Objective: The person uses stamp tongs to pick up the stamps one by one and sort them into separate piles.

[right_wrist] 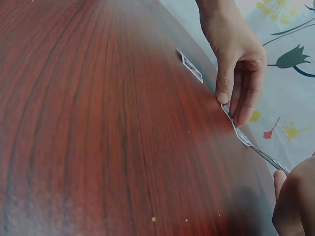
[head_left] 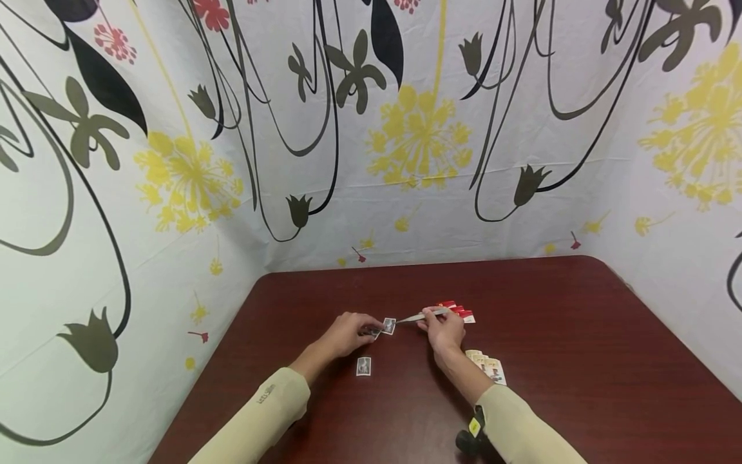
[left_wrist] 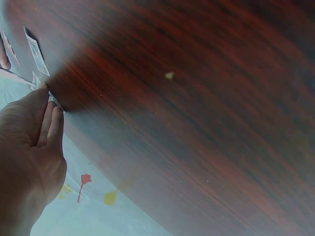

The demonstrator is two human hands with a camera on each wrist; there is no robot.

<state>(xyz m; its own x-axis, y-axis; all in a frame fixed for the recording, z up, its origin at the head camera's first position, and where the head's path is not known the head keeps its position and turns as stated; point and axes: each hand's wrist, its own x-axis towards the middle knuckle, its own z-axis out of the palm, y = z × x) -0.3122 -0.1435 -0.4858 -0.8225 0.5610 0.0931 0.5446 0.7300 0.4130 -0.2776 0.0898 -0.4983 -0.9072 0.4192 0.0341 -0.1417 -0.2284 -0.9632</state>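
My right hand [head_left: 445,332] grips metal tweezers [head_left: 420,316], which point left across the table. At their tips is a small grey stamp [head_left: 389,326] with a white perforated border. Just left of it, my left hand [head_left: 348,333] pinches another grey stamp [right_wrist: 227,112] between thumb and fingers, partly hidden by them. The two stamps meet or overlap edge to edge in the right wrist view. A third grey stamp [head_left: 363,367] lies flat on the table, nearer to me than the left hand.
Red-and-white stamps [head_left: 466,316] lie overlapped behind the right hand. A fanned group of pale yellow stamps [head_left: 493,368] lies beside the right forearm. The dark red-brown table [head_left: 539,303] ends at a patterned cloth [head_left: 371,154]. A black strapped device [head_left: 471,435] sits at the right sleeve.
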